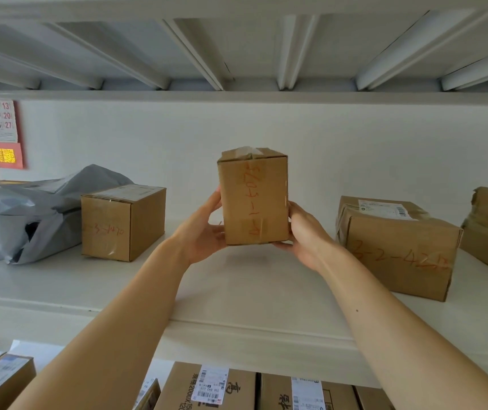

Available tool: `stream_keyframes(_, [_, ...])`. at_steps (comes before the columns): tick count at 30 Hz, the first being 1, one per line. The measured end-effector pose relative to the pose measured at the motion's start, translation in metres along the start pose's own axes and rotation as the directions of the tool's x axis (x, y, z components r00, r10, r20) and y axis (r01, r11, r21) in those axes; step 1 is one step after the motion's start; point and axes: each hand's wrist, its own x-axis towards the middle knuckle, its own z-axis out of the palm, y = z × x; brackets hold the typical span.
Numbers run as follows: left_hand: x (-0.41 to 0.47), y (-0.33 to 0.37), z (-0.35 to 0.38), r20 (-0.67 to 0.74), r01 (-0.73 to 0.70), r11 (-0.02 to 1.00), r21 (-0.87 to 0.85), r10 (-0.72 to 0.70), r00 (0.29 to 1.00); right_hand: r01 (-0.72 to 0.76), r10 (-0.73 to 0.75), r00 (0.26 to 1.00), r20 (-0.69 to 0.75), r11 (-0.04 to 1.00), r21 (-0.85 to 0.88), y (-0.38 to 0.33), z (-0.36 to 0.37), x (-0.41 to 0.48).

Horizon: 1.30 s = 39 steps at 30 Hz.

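Below the arms, labelled cartons point(213, 389) are cut off at the bottom of the view. The left hand point(204, 232) and right hand point(304, 235) grip a small box point(254, 199) between them, their fingertips mostly hidden behind it. It stands upright over the white shelf point(236, 279). It is brown cardboard with a taped top and sideways red handwriting that is hard to read. Far left, a calendar point(1, 122) is cropped.
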Motion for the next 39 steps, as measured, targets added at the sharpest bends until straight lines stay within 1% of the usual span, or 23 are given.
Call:
stream_keyframes(2, [0.000, -0.001, -0.002, 0.016, 0.014, 1.000, 0.017, -0.015, 1.000, 0.029, -0.029, 1.000, -0.010, 0.999, -0.017, 0.000, -0.001, 0.001])
stream_keyframes(4, [0.001, -0.001, -0.004, -0.029, 0.027, 0.999, 0.018, -0.027, 0.999, 0.088, -0.089, 0.996, -0.028, 0.996, -0.017, 0.001, -0.003, 0.004])
stream_keyframes(6, [0.000, -0.002, -0.006, -0.085, 0.022, 0.999, 0.034, -0.019, 0.996, 0.140, -0.139, 0.989, -0.050, 0.990, 0.024, 0.000, -0.004, 0.003])
stream_keyframes(8, [0.000, -0.002, -0.006, -0.117, 0.002, 0.997, 0.074, 0.007, 0.993, 0.160, -0.155, 0.985, -0.070, 0.984, 0.080, -0.003, -0.005, 0.002])
stream_keyframes(10, [0.000, -0.002, -0.006, -0.111, -0.023, 0.996, 0.088, 0.033, 0.993, 0.157, -0.149, 0.987, -0.062, 0.976, 0.151, -0.005, -0.005, 0.000])
stream_keyframes(13, [0.000, 0.000, -0.005, -0.117, -0.058, 0.997, 0.050, 0.064, 0.991, 0.100, -0.099, 0.995, -0.017, 0.964, 0.247, -0.009, -0.007, -0.004])
stream_keyframes(15, [0.002, -0.001, -0.007, -0.151, -0.081, 0.996, 0.026, 0.084, 0.985, 0.071, -0.076, 0.997, 0.008, 0.961, 0.266, -0.010, -0.009, -0.005])
stream_keyframes(17, [0.001, -0.001, -0.009, -0.206, -0.107, 0.994, 0.001, 0.105, 0.973, 0.058, -0.065, 0.998, 0.023, 0.974, 0.219, -0.011, -0.011, -0.003])
stream_keyframes(19, [0.000, 0.000, -0.008, -0.231, -0.141, 0.990, 0.002, 0.137, 0.963, 0.064, -0.070, 0.997, 0.032, 0.986, 0.156, -0.011, -0.012, -0.003])
stream_keyframes(22, [-0.003, 0.002, -0.003, -0.268, -0.150, 0.987, -0.054, 0.131, 0.955, 0.086, -0.090, 0.995, 0.039, 0.992, 0.091, -0.013, -0.012, -0.004])
stream_keyframes(23, [-0.003, 0.002, -0.003, -0.269, -0.154, 0.983, -0.102, 0.121, 0.955, 0.095, -0.098, 0.994, 0.041, 0.992, 0.079, -0.014, -0.011, -0.004])
stream_keyframes(25, [-0.005, 0.003, -0.002, -0.225, -0.140, 0.973, -0.183, 0.097, 0.969, 0.106, -0.108, 0.993, 0.045, 0.993, 0.056, -0.013, -0.009, -0.006])
stream_keyframes(28, [-0.001, 0.000, -0.006, -0.176, -0.153, 0.977, -0.150, 0.126, 0.976, 0.121, -0.122, 0.992, 0.016, 0.992, 0.041, -0.011, -0.007, -0.005])
stream_keyframes(31, [-0.002, 0.003, -0.003, -0.165, -0.128, 0.985, -0.113, 0.109, 0.980, 0.089, -0.087, 0.996, -0.031, 0.994, 0.066, -0.012, -0.008, -0.005])
stream_keyframes(35, [-0.001, 0.003, -0.001, -0.166, -0.102, 0.991, -0.087, 0.086, 0.982, 0.070, -0.068, 0.997, -0.043, 0.997, 0.030, -0.012, -0.009, -0.004])
stream_keyframes(39, [0.001, 0.003, -0.006, -0.206, -0.050, 0.991, -0.127, 0.023, 0.978, 0.081, -0.079, 0.994, -0.072, 0.997, 0.013, -0.010, -0.008, -0.003])
